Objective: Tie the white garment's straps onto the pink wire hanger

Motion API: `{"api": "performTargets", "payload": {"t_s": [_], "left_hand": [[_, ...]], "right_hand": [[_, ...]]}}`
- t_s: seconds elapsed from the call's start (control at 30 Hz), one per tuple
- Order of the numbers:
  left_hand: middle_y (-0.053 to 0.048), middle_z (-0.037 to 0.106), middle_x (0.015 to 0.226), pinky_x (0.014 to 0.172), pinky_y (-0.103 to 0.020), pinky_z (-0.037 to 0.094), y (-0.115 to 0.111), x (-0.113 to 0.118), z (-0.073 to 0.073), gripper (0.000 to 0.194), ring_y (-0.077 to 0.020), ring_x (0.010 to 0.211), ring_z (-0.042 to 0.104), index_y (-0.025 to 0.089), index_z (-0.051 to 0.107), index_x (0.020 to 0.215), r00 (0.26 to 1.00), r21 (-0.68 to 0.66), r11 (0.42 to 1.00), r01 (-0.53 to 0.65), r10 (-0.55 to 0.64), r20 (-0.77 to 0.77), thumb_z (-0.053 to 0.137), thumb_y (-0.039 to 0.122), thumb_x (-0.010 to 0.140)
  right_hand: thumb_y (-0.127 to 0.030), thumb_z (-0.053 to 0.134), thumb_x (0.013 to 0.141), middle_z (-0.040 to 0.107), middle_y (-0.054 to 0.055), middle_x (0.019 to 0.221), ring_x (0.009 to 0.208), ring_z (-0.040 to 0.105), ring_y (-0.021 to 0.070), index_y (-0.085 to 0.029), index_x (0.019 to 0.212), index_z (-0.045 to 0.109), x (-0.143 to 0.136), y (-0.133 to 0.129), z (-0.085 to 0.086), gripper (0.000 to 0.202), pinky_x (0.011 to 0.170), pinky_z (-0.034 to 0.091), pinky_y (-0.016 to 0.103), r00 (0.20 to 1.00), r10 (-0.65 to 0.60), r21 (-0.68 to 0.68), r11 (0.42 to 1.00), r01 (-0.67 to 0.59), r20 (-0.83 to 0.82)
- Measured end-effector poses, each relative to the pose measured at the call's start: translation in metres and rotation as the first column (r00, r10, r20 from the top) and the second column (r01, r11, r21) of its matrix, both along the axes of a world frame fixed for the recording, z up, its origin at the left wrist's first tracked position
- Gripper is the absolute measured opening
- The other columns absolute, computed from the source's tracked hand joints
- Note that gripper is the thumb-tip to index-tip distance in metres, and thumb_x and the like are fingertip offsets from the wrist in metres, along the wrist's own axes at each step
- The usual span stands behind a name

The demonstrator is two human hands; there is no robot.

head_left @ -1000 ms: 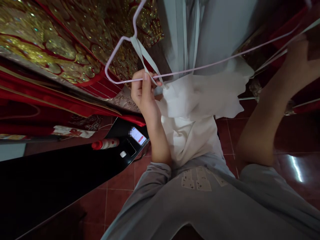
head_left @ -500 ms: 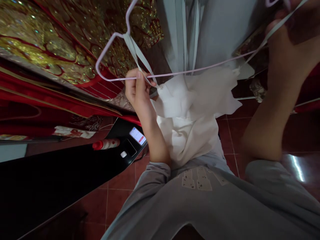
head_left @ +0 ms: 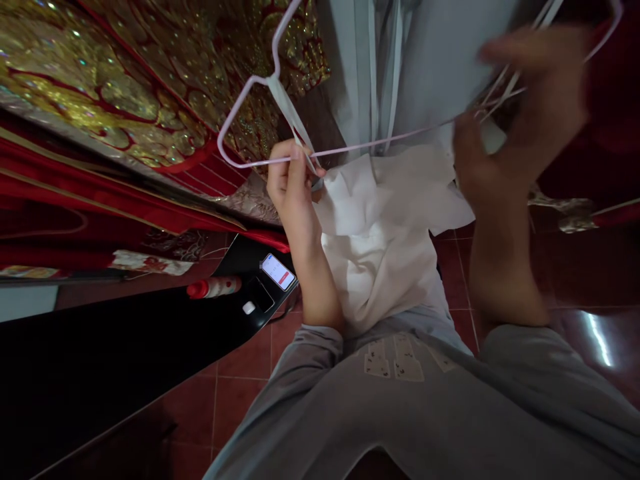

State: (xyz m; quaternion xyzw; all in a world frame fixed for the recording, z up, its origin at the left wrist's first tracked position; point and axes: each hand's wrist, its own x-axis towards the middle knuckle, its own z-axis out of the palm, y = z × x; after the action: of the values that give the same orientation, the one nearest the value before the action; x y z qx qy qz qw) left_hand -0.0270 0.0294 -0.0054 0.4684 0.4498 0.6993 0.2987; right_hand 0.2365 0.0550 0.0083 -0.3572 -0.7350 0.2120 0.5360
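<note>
A pale pink wire hanger (head_left: 360,146) stretches across the upper middle, with a white strap (head_left: 289,110) looped over its left part. My left hand (head_left: 295,180) pinches that strap together with the hanger's bottom wire. Below the wire hangs a white garment (head_left: 385,220), its cloth bunched in front of my body. Over the garment's right end is my right hand (head_left: 520,127), blurred, with thumb and fingers apart. Thin white straps pass behind it to the hanger's right part; no hold on them is visible.
Red and gold sequined clothes (head_left: 165,80) hang at upper left, grey cloth (head_left: 450,60) at top centre. A black table (head_left: 125,347) on the left bears a lit phone (head_left: 278,272), a dark phone, a white case (head_left: 249,307) and a red-capped bottle (head_left: 214,287).
My right hand has moved left and down from the upper right, and its fingers have spread. The hanger's left part and my left hand have shifted slightly right.
</note>
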Motion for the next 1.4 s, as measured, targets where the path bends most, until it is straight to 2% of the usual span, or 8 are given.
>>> {"api": "performTargets", "payload": {"t_s": [0.07,0.13,0.33,0.53,0.73,0.97,1.27,1.4], "left_hand": [[-0.004,0.064,0.082,0.059,-0.037,0.052,0.0,0.0,-0.001,0.042,-0.022,0.069,0.069,0.029,0.063,0.091,1.0,0.02,1.0,0.006,-0.006,-0.006,0.062,0.071,0.1],[-0.004,0.063,0.082,0.064,-0.038,0.054,0.0,0.001,-0.001,0.043,-0.0208,0.069,0.066,0.03,0.063,0.091,1.0,0.062,0.998,-0.003,0.001,0.024,0.066,0.073,0.096],[0.001,0.05,0.081,0.076,-0.032,0.049,-0.006,0.015,-0.003,0.048,-0.0156,0.075,0.057,0.028,0.062,0.105,0.991,0.185,0.973,-0.136,0.131,0.035,0.081,0.069,0.088],[-0.001,0.061,0.088,0.085,-0.031,0.052,-0.013,0.016,-0.015,0.04,-0.0177,0.087,0.063,0.02,0.064,0.092,0.936,0.142,0.937,-0.319,0.335,-0.11,0.069,0.059,0.101],[-0.002,0.064,0.091,0.083,-0.03,0.052,-0.021,0.015,-0.019,0.023,-0.0178,0.088,0.062,0.022,0.07,0.098,0.934,0.133,0.944,-0.301,0.32,-0.161,0.073,0.044,0.101],[-0.001,0.059,0.084,0.075,-0.029,0.049,-0.022,0.014,-0.016,0.036,-0.0161,0.076,0.058,0.019,0.068,0.092,0.942,0.177,0.947,-0.269,0.297,-0.157,0.059,0.05,0.108],[-0.002,0.068,0.079,0.044,-0.026,0.026,-0.035,0.004,0.038,0.028,-0.0037,0.043,0.031,0.016,0.073,0.095,0.992,0.044,0.992,0.121,-0.122,0.024,0.052,0.019,0.114],[-0.009,0.078,0.112,0.038,-0.027,0.025,-0.019,-0.014,0.073,0.053,-0.0094,0.061,0.06,0.017,0.075,0.111,0.933,0.096,0.968,0.23,-0.247,0.261,0.022,0.02,0.119]], "right_hand": [[-0.041,0.07,0.095,0.068,0.0,0.137,0.132,0.061,0.0326,-0.043,0.137,0.064,-0.016,-0.01,-0.006,0.043,0.119,0.044,0.06,0.987,-0.029,0.102,0.995,0.013,0.157],[-0.042,0.07,0.092,0.076,0.001,0.119,0.108,0.069,0.0307,-0.044,0.126,0.07,-0.03,-0.015,-0.01,0.034,0.107,0.05,0.06,0.963,-0.094,0.163,0.985,0.054,0.252],[-0.044,0.058,0.097,0.078,-0.001,0.111,0.104,0.07,0.0292,-0.047,0.121,0.07,-0.046,-0.022,-0.014,0.026,0.102,0.049,0.057,0.964,-0.193,0.193,0.969,0.158,0.183],[-0.045,0.055,0.1,0.078,0.0,0.108,0.1,0.07,0.0271,-0.046,0.121,0.071,-0.043,-0.025,-0.012,0.026,0.097,0.051,0.055,0.963,-0.195,0.213,0.965,0.155,0.185],[-0.054,0.053,0.099,0.079,0.0,0.109,0.102,0.07,0.0287,-0.044,0.114,0.073,-0.042,-0.025,-0.013,0.027,0.102,0.052,0.059,0.947,-0.238,0.152,0.966,0.208,0.215],[-0.048,0.056,0.099,0.078,0.0,0.107,0.101,0.069,0.0287,-0.047,0.115,0.073,-0.043,-0.026,-0.013,0.024,0.103,0.052,0.058,0.968,-0.195,0.145,0.974,0.173,0.155],[-0.042,0.058,0.098,0.077,0.001,0.108,0.102,0.069,0.0285,-0.044,0.116,0.073,-0.042,-0.025,-0.016,0.024,0.1,0.052,0.056,0.962,-0.199,0.151,0.973,0.172,0.187],[-0.038,0.058,0.1,0.077,0.0,0.109,0.102,0.069,0.0275,-0.043,0.119,0.072,-0.039,-0.029,-0.012,0.024,0.1,0.052,0.053,0.961,-0.191,0.183,0.971,0.155,0.201]]}}
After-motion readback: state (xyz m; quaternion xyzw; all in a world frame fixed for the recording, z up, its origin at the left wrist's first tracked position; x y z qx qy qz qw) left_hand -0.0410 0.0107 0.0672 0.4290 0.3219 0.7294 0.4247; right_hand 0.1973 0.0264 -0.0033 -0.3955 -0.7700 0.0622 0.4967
